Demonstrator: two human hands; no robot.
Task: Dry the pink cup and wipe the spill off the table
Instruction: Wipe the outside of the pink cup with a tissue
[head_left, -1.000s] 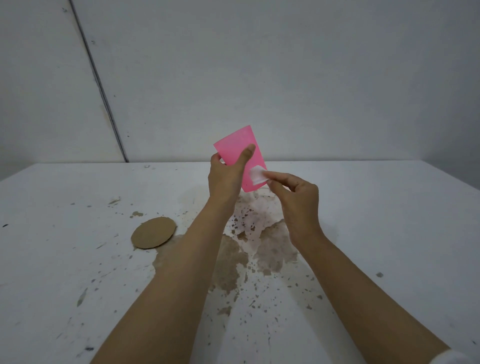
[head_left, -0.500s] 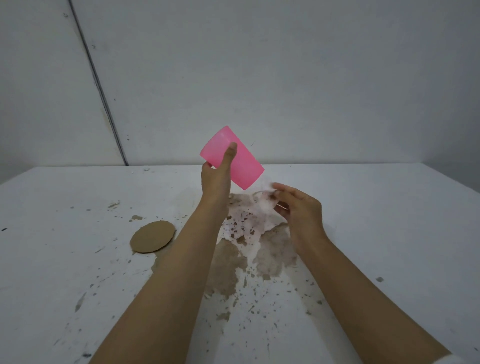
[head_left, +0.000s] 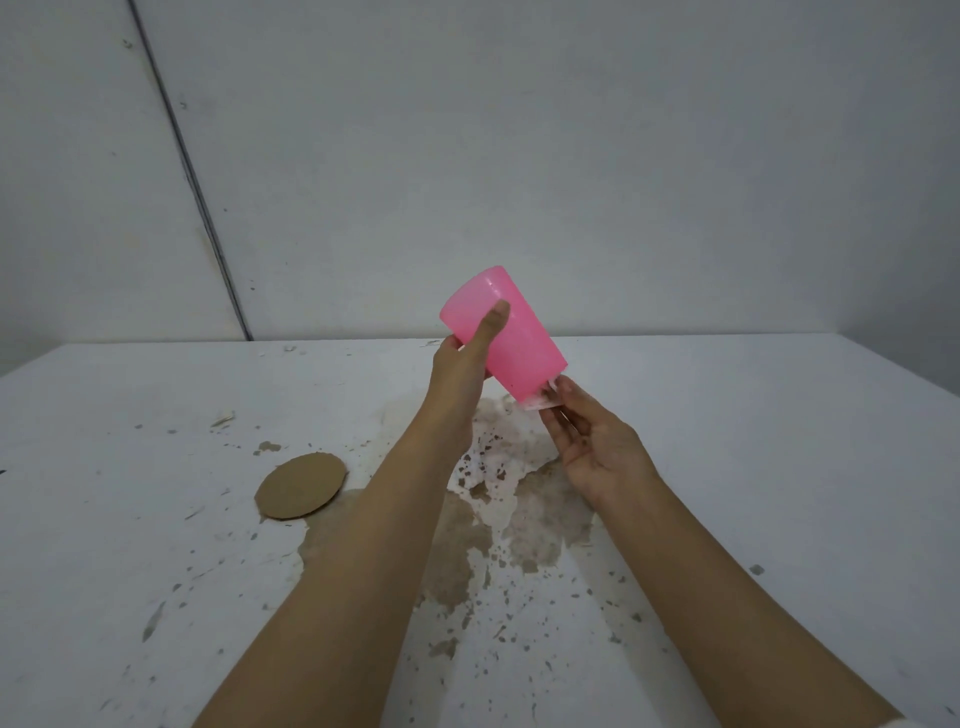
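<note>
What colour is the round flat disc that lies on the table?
The disc is plain brown, like cardboard; the head view, the only one, shows it.

White table (head_left: 779, 467), brown spill (head_left: 540, 514) mid-surface (with scattered specks), round cardboard disc (head_left: 301, 486) touching its left edge

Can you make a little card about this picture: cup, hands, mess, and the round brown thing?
cup: pink, tilted, held above the spill
left hand: grips the cup
right hand: pinches a tissue at the cup's lower end
spill: brown, on the table, not yet wiped
disc: brown, flat, left of the spill
</note>
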